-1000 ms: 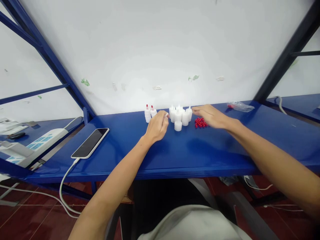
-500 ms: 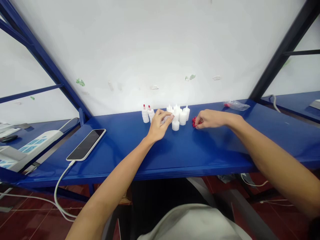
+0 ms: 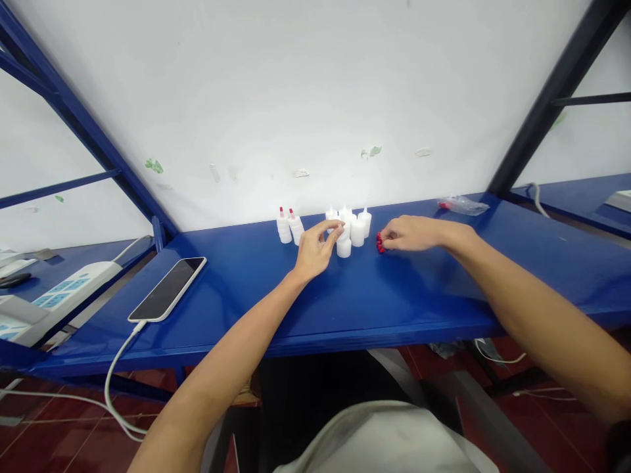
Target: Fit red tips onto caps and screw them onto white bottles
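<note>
"What lay furthest left on the table [image 3: 345,299]?"
"A phone [image 3: 167,289], left of the frame. Nearer the middle stood red-tipped bottles [image 3: 284,229]."
"And the left hand [image 3: 313,251]?"
"Just right of those, thumb and finger bent together by the front of the white bottles [image 3: 357,232], mid-frame; I couldn't tell whether they gripped one."
"Further right?"
"Red pieces [image 3: 379,243], partly covered by the right hand [image 3: 408,233], its fingers curled down; any grip was hidden."

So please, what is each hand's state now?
Left hand: fingers curled at the front white bottle; grip cannot be told.
Right hand: fingers bent over small red pieces; hold cannot be told.
</note>
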`<move>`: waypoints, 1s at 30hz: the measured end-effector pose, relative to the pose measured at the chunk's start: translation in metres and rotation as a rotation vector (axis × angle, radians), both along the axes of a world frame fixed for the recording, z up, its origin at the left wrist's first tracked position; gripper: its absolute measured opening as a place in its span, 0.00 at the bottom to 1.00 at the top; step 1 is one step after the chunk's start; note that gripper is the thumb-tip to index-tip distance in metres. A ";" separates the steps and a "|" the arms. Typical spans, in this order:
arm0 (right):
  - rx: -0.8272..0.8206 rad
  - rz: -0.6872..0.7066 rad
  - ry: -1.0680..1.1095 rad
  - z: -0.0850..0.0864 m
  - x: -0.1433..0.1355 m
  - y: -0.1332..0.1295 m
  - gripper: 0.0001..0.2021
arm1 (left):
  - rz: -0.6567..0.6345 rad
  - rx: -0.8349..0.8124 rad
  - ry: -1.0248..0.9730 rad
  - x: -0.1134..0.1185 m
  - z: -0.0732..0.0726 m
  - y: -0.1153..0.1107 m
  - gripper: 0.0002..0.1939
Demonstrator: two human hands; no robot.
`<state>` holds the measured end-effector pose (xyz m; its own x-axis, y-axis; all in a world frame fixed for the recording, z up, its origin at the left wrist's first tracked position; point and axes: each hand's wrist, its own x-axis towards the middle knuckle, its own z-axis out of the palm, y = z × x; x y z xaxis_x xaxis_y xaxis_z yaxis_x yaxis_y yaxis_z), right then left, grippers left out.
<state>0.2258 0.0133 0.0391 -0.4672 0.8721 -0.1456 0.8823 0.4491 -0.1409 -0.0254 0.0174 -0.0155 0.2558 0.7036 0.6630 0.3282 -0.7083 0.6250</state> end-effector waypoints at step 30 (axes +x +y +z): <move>-0.084 -0.015 0.139 0.002 0.001 0.000 0.08 | 0.117 0.074 0.187 -0.001 0.000 0.014 0.15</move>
